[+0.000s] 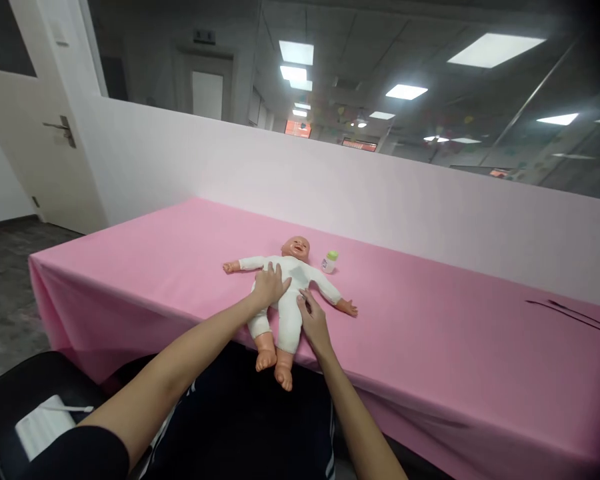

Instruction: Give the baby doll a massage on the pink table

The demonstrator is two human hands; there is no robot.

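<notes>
A baby doll (290, 323) in white fabric clothing lies on its back on the pink-covered table (430, 347). Its head points to the wall and its feet hang past the near edge. My left hand (271, 285) rests on the doll's torso, fingers stretched out over the cloth. At the doll's hip on the other side is my right hand (314, 319), its fingers bent together against the clothing; whatever may be between them is hidden. A small jar with a green lid (330, 262) stands beside the doll's head.
Two thin black cords (575, 315) lie at the table's right end. A low white wall (380, 193) with glass above runs behind the table. To the left, a white item with a cable (45, 423) lies on a black seat, and a door (40, 120) stands beyond.
</notes>
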